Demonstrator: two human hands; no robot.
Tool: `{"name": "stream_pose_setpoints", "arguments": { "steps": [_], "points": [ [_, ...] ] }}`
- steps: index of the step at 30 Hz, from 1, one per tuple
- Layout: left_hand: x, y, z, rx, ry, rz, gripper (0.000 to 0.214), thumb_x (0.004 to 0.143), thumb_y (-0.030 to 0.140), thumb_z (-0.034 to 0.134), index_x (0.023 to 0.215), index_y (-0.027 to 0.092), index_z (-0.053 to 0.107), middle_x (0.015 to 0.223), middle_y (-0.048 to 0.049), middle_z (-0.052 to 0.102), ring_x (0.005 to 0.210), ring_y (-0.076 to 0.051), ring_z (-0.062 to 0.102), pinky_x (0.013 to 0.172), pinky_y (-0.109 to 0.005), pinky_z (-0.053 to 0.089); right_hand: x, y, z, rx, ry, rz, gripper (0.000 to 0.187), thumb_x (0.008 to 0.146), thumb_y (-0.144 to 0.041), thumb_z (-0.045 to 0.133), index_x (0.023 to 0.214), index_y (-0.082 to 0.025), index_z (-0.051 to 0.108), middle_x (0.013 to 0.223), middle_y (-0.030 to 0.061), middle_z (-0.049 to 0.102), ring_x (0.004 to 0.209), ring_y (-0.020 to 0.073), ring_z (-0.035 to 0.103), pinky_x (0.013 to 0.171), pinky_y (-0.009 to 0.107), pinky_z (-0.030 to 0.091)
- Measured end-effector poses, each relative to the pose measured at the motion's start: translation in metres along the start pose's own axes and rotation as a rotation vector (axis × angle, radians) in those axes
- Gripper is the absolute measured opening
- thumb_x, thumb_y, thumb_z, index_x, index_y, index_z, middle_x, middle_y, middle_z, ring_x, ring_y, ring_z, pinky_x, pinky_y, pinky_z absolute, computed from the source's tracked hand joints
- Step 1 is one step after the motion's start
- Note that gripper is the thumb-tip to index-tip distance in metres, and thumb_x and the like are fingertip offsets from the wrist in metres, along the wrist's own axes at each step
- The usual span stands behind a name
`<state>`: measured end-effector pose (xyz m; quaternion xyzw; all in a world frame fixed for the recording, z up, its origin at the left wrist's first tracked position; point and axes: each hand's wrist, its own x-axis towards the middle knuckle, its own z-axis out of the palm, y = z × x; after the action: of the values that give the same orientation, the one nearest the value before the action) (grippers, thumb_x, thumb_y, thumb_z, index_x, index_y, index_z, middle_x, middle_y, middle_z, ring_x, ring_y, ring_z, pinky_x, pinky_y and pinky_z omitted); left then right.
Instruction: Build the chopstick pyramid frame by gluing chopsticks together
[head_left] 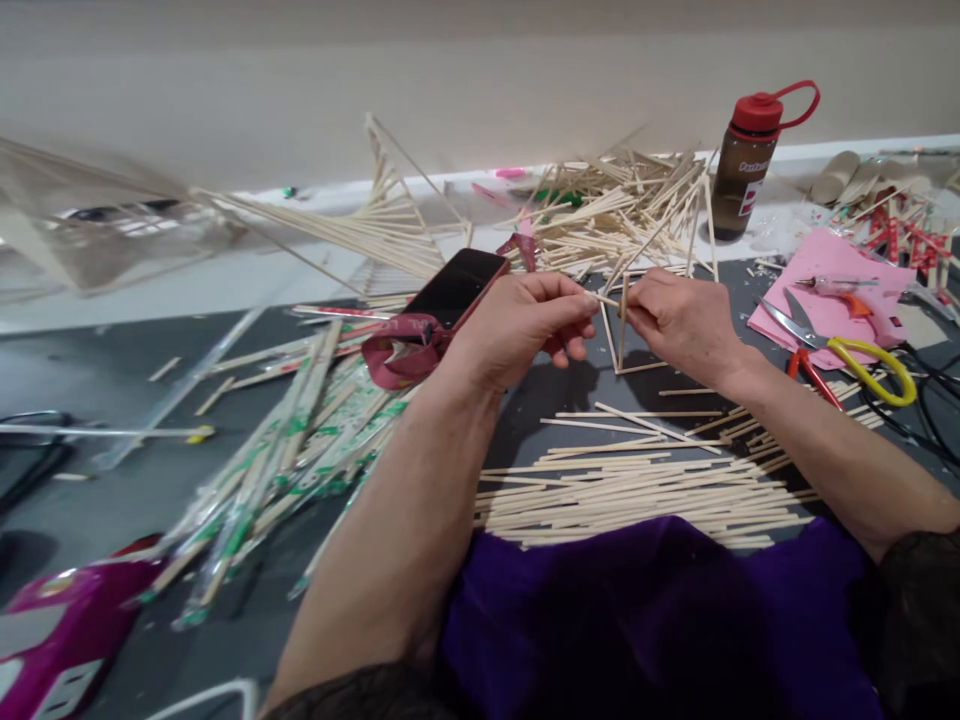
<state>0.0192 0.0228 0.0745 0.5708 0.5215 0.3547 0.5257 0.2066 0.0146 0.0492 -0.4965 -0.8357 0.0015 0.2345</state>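
The left hand has thumb and forefinger pinched together on the end of a thin pale wooden stick, the other fingers loosely curled. The right hand is clamped, fingers bent in, on a small angular frame of pale wooden sticks, where the pinched stick reaches it. The frame is between the two hands, over the dark grey tabletop; whether its lower corner touches the surface, I cannot tell.

Just beside the left wrist lies a black phone in a red case. Nearer the body, a strip of grey shows below the frame before a spread of loose pale sticks. Beyond the hands, a heaped pile of pale sticks bounds the room; right of the right hand lie metal scissors with a yellow handle.
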Motion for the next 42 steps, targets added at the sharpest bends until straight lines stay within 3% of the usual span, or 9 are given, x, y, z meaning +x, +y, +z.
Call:
{"name": "stream_pose_setpoints", "arguments": {
  "steps": [11, 16, 19, 22, 24, 27, 33, 39, 42],
  "points": [
    [0.002, -0.004, 0.006, 0.165, 0.149, 0.148, 0.006, 0.065, 0.021, 0.061, 0.061, 0.019, 0.058, 0.047, 0.0058, 0.05, 0.04, -0.007, 0.037, 0.04, -0.02, 0.026, 0.001, -0.003, -0.005, -0.047, -0.062, 0.01, 0.028, 0.099, -0.024, 0.048, 0.097, -0.017, 0.075, 0.097, 0.0059, 0.073, 0.082, 0.0155, 0.061, 0.061, 0.03, 0.024],
    [0.003, -0.007, 0.002, 0.493, 0.213, 0.379, 0.01, 0.071, 0.022, 0.057, 0.061, 0.021, 0.058, 0.053, 0.0044, 0.05, 0.053, -0.013, 0.045, 0.053, -0.025, 0.034, 0.002, -0.002, -0.007, -0.056, -0.077, 0.009, 0.028, 0.099, -0.024, 0.048, 0.099, -0.017, 0.074, 0.098, 0.0062, 0.073, 0.08, 0.0155, 0.06, 0.059, 0.031, 0.022],
    [0.0, -0.007, 0.0, 0.74, 0.281, 0.535, 0.012, 0.074, 0.021, 0.057, 0.063, 0.023, 0.059, 0.062, 0.0014, 0.057, 0.064, -0.017, 0.054, 0.06, -0.029, 0.037, 0.002, -0.002, -0.006, -0.057, -0.061, -0.003, 0.027, 0.099, -0.024, 0.048, 0.098, -0.018, 0.074, 0.095, 0.0055, 0.072, 0.077, 0.0153, 0.059, 0.059, 0.031, 0.022],
    [-0.001, -0.009, -0.004, 0.871, 0.361, 0.598, 0.01, 0.077, 0.021, 0.059, 0.067, 0.023, 0.061, 0.073, -0.0012, 0.065, 0.073, -0.019, 0.06, 0.063, -0.03, 0.038, 0.001, -0.002, -0.005, -0.053, -0.063, -0.001, 0.026, 0.099, -0.024, 0.048, 0.096, -0.018, 0.073, 0.095, 0.0055, 0.072, 0.077, 0.0153, 0.059, 0.059, 0.031, 0.022],
    [0.0, -0.01, -0.007, 0.822, 0.407, 0.598, 0.01, 0.078, 0.022, 0.06, 0.068, 0.023, 0.062, 0.073, -0.001, 0.064, 0.072, -0.018, 0.06, 0.063, -0.029, 0.039, 0.001, -0.002, -0.005, -0.045, -0.058, 0.002, 0.027, 0.099, -0.025, 0.047, 0.095, -0.017, 0.073, 0.095, 0.0062, 0.072, 0.078, 0.0156, 0.06, 0.059, 0.031, 0.022],
    [0.003, -0.009, -0.01, 0.523, 0.42, 0.517, 0.011, 0.081, 0.023, 0.061, 0.07, 0.022, 0.063, 0.065, 0.003, 0.06, 0.056, -0.012, 0.052, 0.055, -0.027, 0.038, 0.001, -0.001, -0.005, -0.021, -0.044, 0.004, 0.028, 0.099, -0.024, 0.048, 0.094, -0.016, 0.075, 0.095, 0.0068, 0.072, 0.08, 0.016, 0.06, 0.06, 0.031, 0.023],
    [0.0, 0.009, -0.007, -0.1, 0.288, 0.27, 0.014, 0.08, 0.014, 0.059, 0.069, 0.02, 0.065, 0.054, 0.0061, 0.062, 0.036, -0.006, 0.043, 0.036, -0.023, 0.026, 0.002, 0.001, -0.008, 0.004, -0.016, 0.012, 0.027, 0.097, -0.025, 0.051, 0.094, -0.019, 0.077, 0.093, 0.0054, 0.071, 0.083, 0.0162, 0.061, 0.061, 0.029, 0.025],
    [-0.016, 0.022, -0.003, -0.169, 0.204, 0.276, 0.009, 0.08, 0.017, 0.067, 0.072, 0.02, 0.071, 0.052, 0.005, 0.062, 0.035, -0.005, 0.041, 0.033, -0.023, 0.021, 0.003, 0.002, -0.011, -0.003, 0.007, 0.048, 0.026, 0.091, -0.026, 0.056, 0.103, -0.021, 0.078, 0.095, 0.0053, 0.072, 0.085, 0.0185, 0.063, 0.062, 0.029, 0.029],
    [-0.022, 0.023, -0.004, -0.169, 0.26, 0.351, 0.004, 0.076, 0.02, 0.072, 0.073, 0.019, 0.072, 0.053, 0.0046, 0.064, 0.034, -0.005, 0.043, 0.033, -0.021, 0.025, 0.003, 0.004, -0.015, 0.0, 0.008, 0.06, 0.027, 0.09, -0.026, 0.055, 0.105, -0.021, 0.078, 0.098, 0.006, 0.073, 0.085, 0.0188, 0.063, 0.063, 0.029, 0.032]
  ]
}}
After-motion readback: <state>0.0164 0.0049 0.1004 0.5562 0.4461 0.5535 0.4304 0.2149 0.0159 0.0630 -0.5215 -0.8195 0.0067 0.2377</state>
